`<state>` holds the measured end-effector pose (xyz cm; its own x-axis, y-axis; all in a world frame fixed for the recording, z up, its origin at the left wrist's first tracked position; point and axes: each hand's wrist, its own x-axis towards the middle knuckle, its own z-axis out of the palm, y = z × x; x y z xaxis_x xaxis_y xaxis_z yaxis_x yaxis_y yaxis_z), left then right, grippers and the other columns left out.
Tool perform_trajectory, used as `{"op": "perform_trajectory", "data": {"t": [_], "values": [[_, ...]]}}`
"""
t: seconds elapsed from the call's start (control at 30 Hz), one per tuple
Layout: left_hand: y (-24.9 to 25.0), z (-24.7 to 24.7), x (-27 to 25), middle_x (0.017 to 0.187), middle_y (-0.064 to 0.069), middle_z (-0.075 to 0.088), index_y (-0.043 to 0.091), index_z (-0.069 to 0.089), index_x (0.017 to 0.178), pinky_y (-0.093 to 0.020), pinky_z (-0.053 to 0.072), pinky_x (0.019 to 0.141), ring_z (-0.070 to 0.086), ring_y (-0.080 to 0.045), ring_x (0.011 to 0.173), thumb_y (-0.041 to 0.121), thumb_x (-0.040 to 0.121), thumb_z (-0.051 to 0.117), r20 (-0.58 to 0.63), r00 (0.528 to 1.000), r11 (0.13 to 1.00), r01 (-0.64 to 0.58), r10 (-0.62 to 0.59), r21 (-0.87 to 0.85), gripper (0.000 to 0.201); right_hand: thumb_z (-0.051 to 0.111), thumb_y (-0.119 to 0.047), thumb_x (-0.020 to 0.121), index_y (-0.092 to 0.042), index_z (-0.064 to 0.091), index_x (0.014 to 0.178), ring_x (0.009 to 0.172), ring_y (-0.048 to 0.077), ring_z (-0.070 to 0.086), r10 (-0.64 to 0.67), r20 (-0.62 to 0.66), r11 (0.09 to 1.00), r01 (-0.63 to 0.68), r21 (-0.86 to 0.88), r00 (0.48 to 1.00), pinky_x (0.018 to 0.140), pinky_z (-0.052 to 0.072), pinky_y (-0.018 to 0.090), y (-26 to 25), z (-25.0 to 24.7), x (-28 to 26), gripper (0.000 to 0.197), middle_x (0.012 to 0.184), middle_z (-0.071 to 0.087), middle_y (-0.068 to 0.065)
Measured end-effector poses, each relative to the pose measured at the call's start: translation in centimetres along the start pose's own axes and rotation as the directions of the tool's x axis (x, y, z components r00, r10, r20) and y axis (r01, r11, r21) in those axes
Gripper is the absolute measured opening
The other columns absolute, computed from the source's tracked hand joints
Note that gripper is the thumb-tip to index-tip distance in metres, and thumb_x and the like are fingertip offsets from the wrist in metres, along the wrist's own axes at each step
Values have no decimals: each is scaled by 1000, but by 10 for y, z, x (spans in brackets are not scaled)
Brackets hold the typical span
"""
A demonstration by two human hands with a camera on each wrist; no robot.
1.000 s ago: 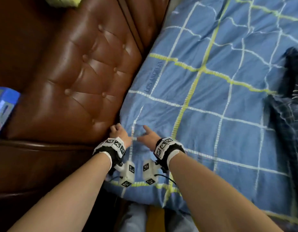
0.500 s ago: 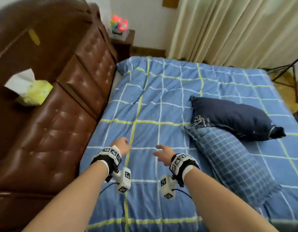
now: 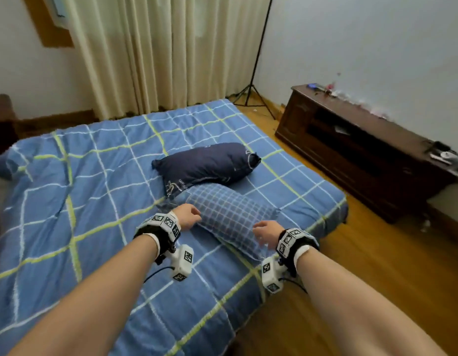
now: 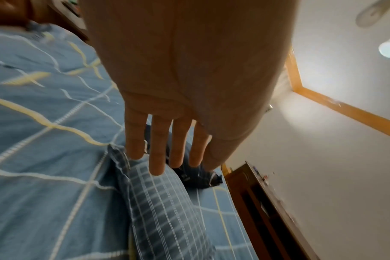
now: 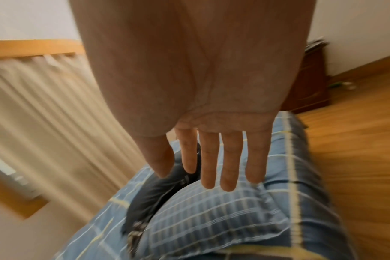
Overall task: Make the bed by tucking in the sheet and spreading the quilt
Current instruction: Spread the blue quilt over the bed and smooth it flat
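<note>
Both my hands, left hand (image 3: 188, 216) and right hand (image 3: 265, 233), spread empty over the checked pillow (image 3: 231, 222); soft, light, I'd grab its ends at 9 and 3 o'clock.

Home bedroom; bed (image 3: 325, 222), curtains (image 3: 150, 52)

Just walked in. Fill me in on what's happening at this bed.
A person is making the bed. The blue checked quilt lies spread over it, a little rumpled. Both hands are open and reaching for the checked pillow near the bed's edge: the left hand at its near end, the right hand at its side. Neither grips it yet. A dark navy pillow lies just beyond, touching it.
</note>
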<state>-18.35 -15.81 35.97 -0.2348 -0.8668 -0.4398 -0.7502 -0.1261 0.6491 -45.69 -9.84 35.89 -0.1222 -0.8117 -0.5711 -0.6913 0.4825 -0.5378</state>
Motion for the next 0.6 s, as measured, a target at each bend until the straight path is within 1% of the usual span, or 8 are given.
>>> {"op": "perform_trajectory", "data": {"t": [0.07,0.13,0.23,0.3,0.37,0.47,0.53,0.6], "values": [[35,28,13,111,-10,70,9,67,111,-34,51,93,65,-27,104,23,86,62,77,997,995,-40,33,96,29,57,-15,90,-8,70,98,68,17,55,57,-33,998,-57,24,998,52,43,24,48,-28,-9,17,73,58,-1],[76,52,24,111,-8,70,10,66,114,-33,53,91,66,-25,102,25,88,60,146,987,980,-94,69,174,31,58,-15,91,-9,68,97,64,15,54,114,-60,988,-107,112,992,54,41,23,91,-57,-13,13,69,57,-1],[135,85,51,110,-12,69,8,64,118,-31,52,89,66,-24,95,23,90,59,201,975,964,-142,97,224,31,62,-17,90,-4,69,110,66,10,56,124,-117,967,-94,236,985,63,44,22,154,-111,-4,25,74,63,-4],[176,109,78,101,-15,71,6,66,114,-31,53,83,66,-24,83,21,89,61,185,977,962,-147,105,231,29,62,-16,90,-7,70,109,63,11,54,129,-183,950,-68,306,975,62,46,24,195,-153,5,22,78,63,-1],[221,143,104,98,-14,71,6,67,110,-31,53,76,69,-28,86,20,88,61,152,982,960,-145,111,238,27,62,-16,90,-6,68,112,66,17,56,137,-206,940,-61,336,969,63,47,27,237,-197,13,25,86,65,6],[299,206,127,99,-14,70,8,67,111,-21,45,61,67,-25,83,18,90,59,175,975,961,-172,136,215,25,64,-15,89,-2,63,123,83,29,63,134,-163,936,-71,345,977,75,50,34,294,-261,22,36,99,68,14],[348,247,143,98,-12,69,6,66,112,-20,47,64,63,-21,81,17,90,59,193,966,961,-208,172,184,26,62,-15,92,-6,63,124,87,23,65,141,-165,946,-84,312,976,67,52,22,324,-306,28,33,104,69,12],[394,281,159,103,-11,70,7,66,112,-23,49,74,66,-23,88,18,89,60,200,961,957,-230,194,178,26,60,-19,94,-11,62,124,79,16,62,151,-178,943,-88,321,972,51,44,15,349,-349,34,31,98,67,8]]}}
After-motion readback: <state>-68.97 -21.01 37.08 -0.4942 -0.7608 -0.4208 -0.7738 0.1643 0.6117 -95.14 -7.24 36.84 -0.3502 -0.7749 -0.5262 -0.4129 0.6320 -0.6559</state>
